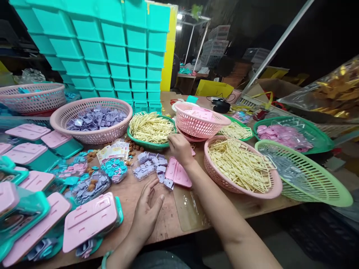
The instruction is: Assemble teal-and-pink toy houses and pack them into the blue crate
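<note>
My right hand [179, 148] reaches forward to the near rim of a green basket [146, 144] heaped with cream plastic strips; its fingers curl down there, and what they grip is hidden. My left hand [147, 211] rests on the wooden table [168, 220], fingers apart, palm up, holding nothing. Between the hands lie a pink plastic lid [179, 173] and loose lilac plastic pieces [150, 164].
A pink basket of lilac pieces [92, 119], a pink basket of cream strips [241, 166], a tilted pink basket [200, 119] and green baskets [303, 173] ring the table. Pink-and-teal cases [89, 220] pile at left. Teal bins [112, 48] stack behind.
</note>
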Tool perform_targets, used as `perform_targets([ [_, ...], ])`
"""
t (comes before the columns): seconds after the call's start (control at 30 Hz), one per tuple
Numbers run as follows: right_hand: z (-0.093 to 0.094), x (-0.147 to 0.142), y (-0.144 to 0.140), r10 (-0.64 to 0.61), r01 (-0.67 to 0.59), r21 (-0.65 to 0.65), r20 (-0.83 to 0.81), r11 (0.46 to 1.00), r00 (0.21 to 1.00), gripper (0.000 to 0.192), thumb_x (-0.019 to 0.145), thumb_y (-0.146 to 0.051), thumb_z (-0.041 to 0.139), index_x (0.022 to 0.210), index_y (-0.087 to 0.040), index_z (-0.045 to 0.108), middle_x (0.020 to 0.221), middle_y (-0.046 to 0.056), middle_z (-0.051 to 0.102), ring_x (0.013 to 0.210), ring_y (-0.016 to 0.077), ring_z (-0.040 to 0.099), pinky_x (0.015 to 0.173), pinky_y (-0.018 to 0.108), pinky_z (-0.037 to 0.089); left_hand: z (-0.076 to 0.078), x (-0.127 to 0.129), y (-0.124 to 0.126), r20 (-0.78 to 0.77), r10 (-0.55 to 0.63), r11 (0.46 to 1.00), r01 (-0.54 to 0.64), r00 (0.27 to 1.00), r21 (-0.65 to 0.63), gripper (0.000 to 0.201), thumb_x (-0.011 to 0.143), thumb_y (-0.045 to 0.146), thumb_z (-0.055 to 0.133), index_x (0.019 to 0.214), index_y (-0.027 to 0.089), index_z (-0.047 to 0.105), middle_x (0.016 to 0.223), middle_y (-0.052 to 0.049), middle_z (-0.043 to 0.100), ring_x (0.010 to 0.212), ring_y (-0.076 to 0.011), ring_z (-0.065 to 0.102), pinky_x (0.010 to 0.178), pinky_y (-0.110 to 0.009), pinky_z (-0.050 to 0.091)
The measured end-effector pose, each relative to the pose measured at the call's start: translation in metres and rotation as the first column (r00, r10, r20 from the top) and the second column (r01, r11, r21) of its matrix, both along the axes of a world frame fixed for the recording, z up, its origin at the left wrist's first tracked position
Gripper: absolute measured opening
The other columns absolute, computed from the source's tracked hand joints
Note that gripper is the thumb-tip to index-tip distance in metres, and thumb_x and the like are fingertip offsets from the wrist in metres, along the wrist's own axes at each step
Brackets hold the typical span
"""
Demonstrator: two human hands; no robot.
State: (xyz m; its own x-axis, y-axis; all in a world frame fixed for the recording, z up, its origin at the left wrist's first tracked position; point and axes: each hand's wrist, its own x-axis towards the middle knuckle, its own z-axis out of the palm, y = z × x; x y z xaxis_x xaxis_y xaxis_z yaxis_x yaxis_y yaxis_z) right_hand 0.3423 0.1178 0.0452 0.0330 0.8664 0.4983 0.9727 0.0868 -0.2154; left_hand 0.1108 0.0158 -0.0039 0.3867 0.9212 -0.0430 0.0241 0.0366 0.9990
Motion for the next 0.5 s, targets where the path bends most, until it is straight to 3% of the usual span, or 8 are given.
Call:
perform_targets([
  [0.13,-0.018,-0.001,-0.053,0.098,-0.107,0.161,0.062,0.981,0.993,0.023,0.104,-0.016,0.048,0.104,-0.018,0.071,0.11,0.011,0.074,0.099,0.0216,0.063,0.091,0.034,0.048,0.001,0.0,-0.004,0.009,-0.007,0.998,0.008,1.0,-0.055,0.058,0.086,0.05,0.069,0.136,0.023,0.059,0.153,-0.012,0.053,0.147,-0.0316,0.043,0.126,-0.054,0.028],
  [0.23,-0.038,-0.001,-0.079,0.064,-0.067,0.025,0.1,0.997,0.993,0.021,0.099,-0.012,0.053,0.093,-0.017,0.072,0.096,0.01,0.074,0.087,0.0212,0.064,0.08,0.033,0.05,0.004,0.003,-0.005,0.028,-0.008,0.995,0.011,1.0,-0.102,0.061,0.085,0.051,0.071,0.136,0.021,0.059,0.153,-0.014,0.053,0.148,-0.0323,0.043,0.127,-0.053,0.027],
  [0.3,-0.047,-0.004,-0.088,0.056,-0.054,-0.021,0.072,0.998,0.996,0.019,0.097,-0.01,0.055,0.095,-0.017,0.072,0.096,0.011,0.075,0.087,0.0218,0.065,0.078,0.033,0.052,0.007,0.005,-0.005,0.057,-0.034,0.991,0.041,0.998,-0.13,0.062,0.084,0.05,0.072,0.138,0.021,0.059,0.155,-0.013,0.053,0.149,-0.0315,0.041,0.127,-0.051,0.026],
  [0.4,-0.045,-0.016,-0.093,0.158,-0.148,0.093,-0.114,0.985,0.981,0.024,0.097,-0.01,0.052,0.114,-0.016,0.068,0.11,0.012,0.074,0.1,0.0228,0.067,0.087,0.035,0.057,0.018,0.012,-0.007,0.129,-0.111,0.981,0.129,0.985,-0.148,0.064,0.088,0.047,0.071,0.145,0.025,0.056,0.16,-0.011,0.048,0.151,-0.0298,0.038,0.127,-0.047,0.029],
  [0.5,-0.029,-0.034,-0.091,0.273,-0.226,0.193,-0.274,0.955,0.922,0.028,0.099,-0.012,0.05,0.123,-0.019,0.064,0.112,0.01,0.073,0.104,0.0223,0.068,0.089,0.037,0.059,0.026,0.025,-0.007,0.212,-0.075,0.984,0.107,0.974,-0.143,0.066,0.091,0.048,0.068,0.151,0.027,0.051,0.164,-0.01,0.042,0.153,-0.0299,0.035,0.125,-0.045,0.034],
])
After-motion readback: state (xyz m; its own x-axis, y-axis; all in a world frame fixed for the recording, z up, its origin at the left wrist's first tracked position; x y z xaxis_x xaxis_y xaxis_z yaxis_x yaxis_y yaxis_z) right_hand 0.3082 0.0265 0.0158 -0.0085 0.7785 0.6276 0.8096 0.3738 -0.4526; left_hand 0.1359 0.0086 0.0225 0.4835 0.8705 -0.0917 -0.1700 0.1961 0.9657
